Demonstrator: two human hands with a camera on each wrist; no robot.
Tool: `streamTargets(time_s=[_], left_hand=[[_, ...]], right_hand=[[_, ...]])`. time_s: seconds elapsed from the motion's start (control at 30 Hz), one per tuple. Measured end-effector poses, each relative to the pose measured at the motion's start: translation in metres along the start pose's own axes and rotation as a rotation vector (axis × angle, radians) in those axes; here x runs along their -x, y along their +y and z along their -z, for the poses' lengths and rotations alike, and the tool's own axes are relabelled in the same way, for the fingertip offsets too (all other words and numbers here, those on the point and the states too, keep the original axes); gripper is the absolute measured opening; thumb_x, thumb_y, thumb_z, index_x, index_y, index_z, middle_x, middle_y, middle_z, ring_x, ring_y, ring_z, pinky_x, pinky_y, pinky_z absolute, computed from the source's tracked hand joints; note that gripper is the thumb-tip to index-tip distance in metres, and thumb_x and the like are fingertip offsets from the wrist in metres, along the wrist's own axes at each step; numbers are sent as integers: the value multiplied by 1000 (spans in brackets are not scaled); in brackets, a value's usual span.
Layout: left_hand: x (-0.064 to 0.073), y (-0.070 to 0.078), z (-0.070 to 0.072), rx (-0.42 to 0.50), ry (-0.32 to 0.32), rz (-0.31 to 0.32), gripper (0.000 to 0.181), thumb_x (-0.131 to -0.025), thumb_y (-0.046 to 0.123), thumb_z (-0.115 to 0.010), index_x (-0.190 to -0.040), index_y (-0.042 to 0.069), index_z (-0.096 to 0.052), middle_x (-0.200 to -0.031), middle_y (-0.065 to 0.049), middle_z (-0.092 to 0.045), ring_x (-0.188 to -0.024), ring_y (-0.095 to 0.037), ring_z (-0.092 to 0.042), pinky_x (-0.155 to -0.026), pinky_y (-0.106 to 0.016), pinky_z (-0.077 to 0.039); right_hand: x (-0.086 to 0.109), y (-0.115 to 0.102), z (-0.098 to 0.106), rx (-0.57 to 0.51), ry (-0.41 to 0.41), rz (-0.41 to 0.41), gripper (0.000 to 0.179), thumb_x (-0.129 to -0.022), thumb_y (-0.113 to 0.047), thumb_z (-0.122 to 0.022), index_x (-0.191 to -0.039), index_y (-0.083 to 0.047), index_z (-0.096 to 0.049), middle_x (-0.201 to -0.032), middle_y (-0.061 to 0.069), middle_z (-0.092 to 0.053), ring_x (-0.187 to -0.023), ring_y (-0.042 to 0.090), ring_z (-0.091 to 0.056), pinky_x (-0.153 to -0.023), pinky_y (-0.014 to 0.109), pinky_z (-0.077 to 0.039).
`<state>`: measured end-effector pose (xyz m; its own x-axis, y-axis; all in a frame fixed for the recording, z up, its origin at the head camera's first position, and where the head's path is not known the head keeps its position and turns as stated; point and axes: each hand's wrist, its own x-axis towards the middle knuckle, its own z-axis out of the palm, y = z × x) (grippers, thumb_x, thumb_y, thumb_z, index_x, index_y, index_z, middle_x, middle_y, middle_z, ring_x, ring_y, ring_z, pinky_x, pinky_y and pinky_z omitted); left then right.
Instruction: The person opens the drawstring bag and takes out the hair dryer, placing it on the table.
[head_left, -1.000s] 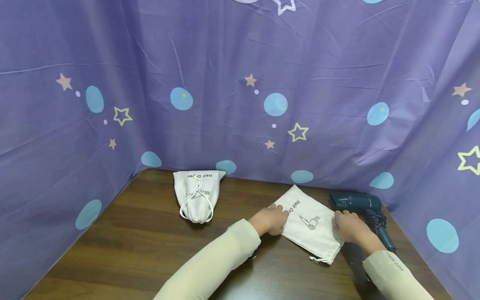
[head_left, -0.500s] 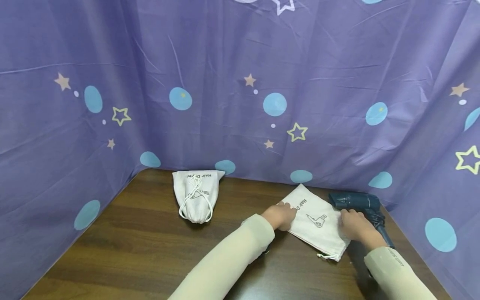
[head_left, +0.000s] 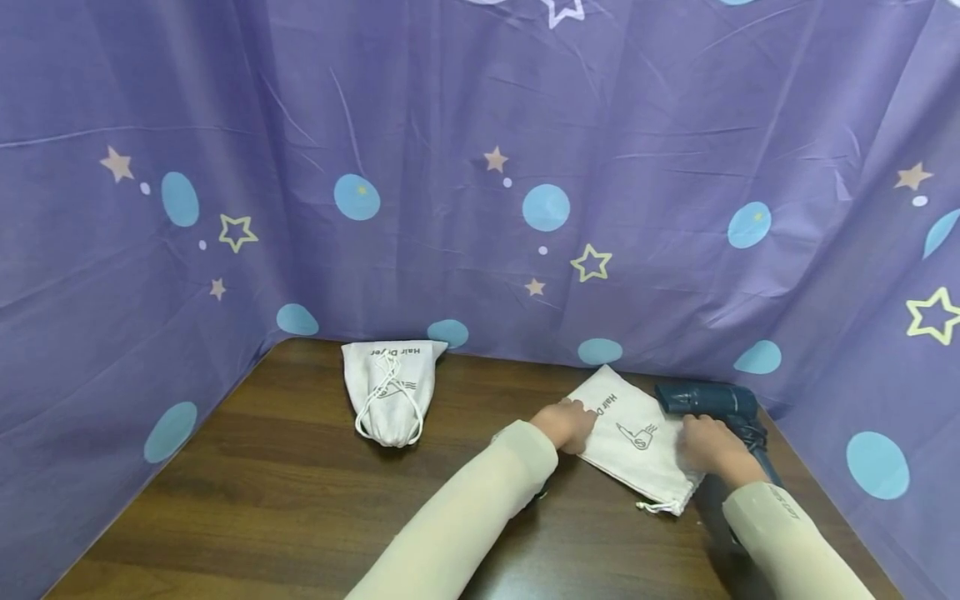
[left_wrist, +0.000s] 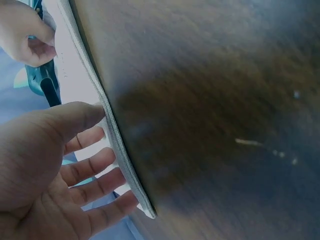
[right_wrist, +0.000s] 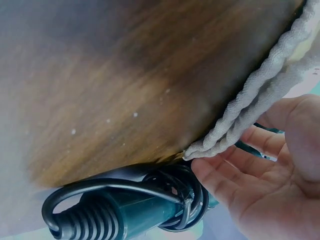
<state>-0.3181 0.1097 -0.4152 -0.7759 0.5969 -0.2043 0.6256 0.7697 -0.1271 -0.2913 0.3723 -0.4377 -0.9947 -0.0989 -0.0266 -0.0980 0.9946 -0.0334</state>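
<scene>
A white drawstring bag (head_left: 637, 450) printed "Hair Dryer" lies flat on the table, its gathered mouth toward the lower right. My left hand (head_left: 572, 425) is at the bag's left edge; in the left wrist view its fairly straight fingers (left_wrist: 97, 187) and thumb touch the hemmed side. At the opposite side, near the mouth, is my right hand (head_left: 712, 448). Its extended fingertips rest against the rippled drawstring edge (right_wrist: 250, 97) in the right wrist view. Just beyond this hand lies a dark teal hair dryer (head_left: 705, 400), its black cord (right_wrist: 175, 195) coiled around the handle.
Another white drawstring bag (head_left: 397, 392), cinched and bulging, stands at the back left of the wooden table (head_left: 300, 467). A purple curtain (head_left: 450, 167) with stars and blue dots hangs around the table's back and sides.
The flat bag has shifted a little to the right and slightly away, with both hands staying at its sides. The hair dryer and the cinched bag have not moved on the table.
</scene>
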Motion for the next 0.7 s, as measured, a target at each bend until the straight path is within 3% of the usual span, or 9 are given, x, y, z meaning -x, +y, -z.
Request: streamTargets(time_s=[0.23, 0.37, 0.53, 0.7], left_hand=[[6, 7, -1, 17, 4, 46, 43, -97, 27, -63, -140, 20, -59, -138, -1, -58, -126, -19, -52, -100, -31, -47], [11, 2, 1, 18, 36, -6, 39, -96, 27, -63, -135, 20, -63, -132, -1, -62, -122, -21, -56, -97, -34, -50], [24, -20, 8, 45, 106, -90, 22, -97, 28, -64, -117, 18, -67, -118, -1, -65, -112, -21, -62, -92, -34, -51], [40, -51, 9, 70, 154, -106, 18, -99, 30, -65, -112, 18, -66, -114, -1, -62, -107, -21, -60, -87, -35, -52]], right_hand=[[3, -9, 6, 24, -15, -18, 31, -90, -12, -56, -106, 15, -60, -103, 36, -60, -99, 56, -59, -82, 65, -51], [1, -12, 7, 37, -54, -45, 33, -91, -11, -57, -110, 15, -61, -107, 36, -60, -103, 57, -58, -83, 65, -51], [-2, -11, 9, 28, -53, -45, 27, -91, -10, -59, -106, 13, -63, -104, 35, -61, -98, 54, -61, -79, 62, -52], [-2, -9, 10, 21, -65, -45, 25, -90, -9, -60, -103, 11, -64, -102, 33, -62, -94, 51, -63, -77, 61, -53]])
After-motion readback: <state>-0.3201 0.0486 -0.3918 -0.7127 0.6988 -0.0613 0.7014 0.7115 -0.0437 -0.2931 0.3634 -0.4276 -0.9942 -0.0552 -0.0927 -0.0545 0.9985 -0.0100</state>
